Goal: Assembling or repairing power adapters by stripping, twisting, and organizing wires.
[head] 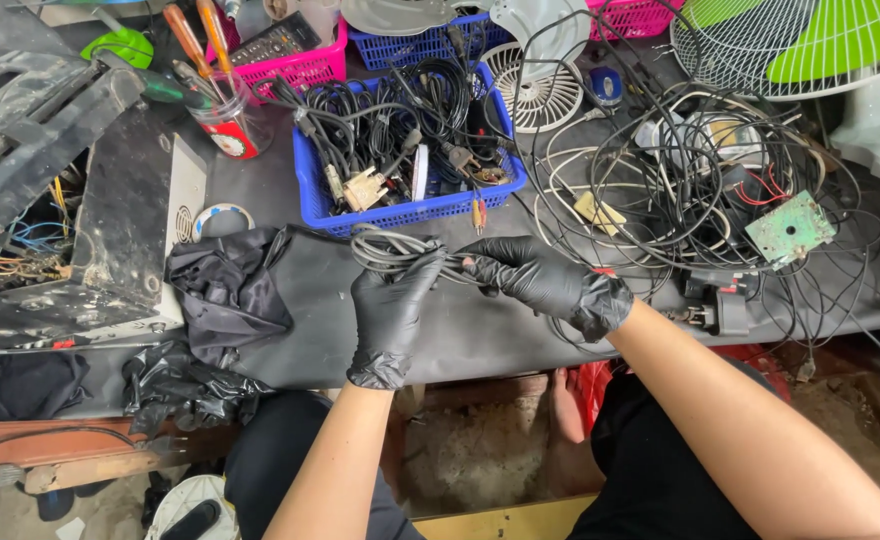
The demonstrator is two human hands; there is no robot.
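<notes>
Both hands wear black gloves and work over the dark table [480,330], just in front of the blue basket [410,205].

Left hand [392,310]: fingers raised and curled about a coiled grey cable [395,250]; the grip is closed on the bundle from below and the near side. The coil sits just at the basket's front edge, touching the fingertips.

Right hand [540,280]: grip closed narrowly on the same cable where it leaves the coil, just right of the left hand. The two hands almost touch.

Key relation: the cable's long axis runs roughly left to right, parallel to the basket's front wall, from the coil at the left hand through the right hand. Beyond the right hand the free run is lost to view among other wires. The coil lies nearer the left hand; the trailing length nearer the right.

Surroundings, relative to the basket:
- Inside it: black cables and connectors.
- Right of it: a loose tangle of black wires [700,190] with a small green circuit board [790,228].
- Left and in front: crumpled black cloth [228,290].
- Behind and left: a red tin of screwdrivers [230,125] and a pink basket [300,65].
- Far right rear: a white fan guard with green blades [790,45].
</notes>
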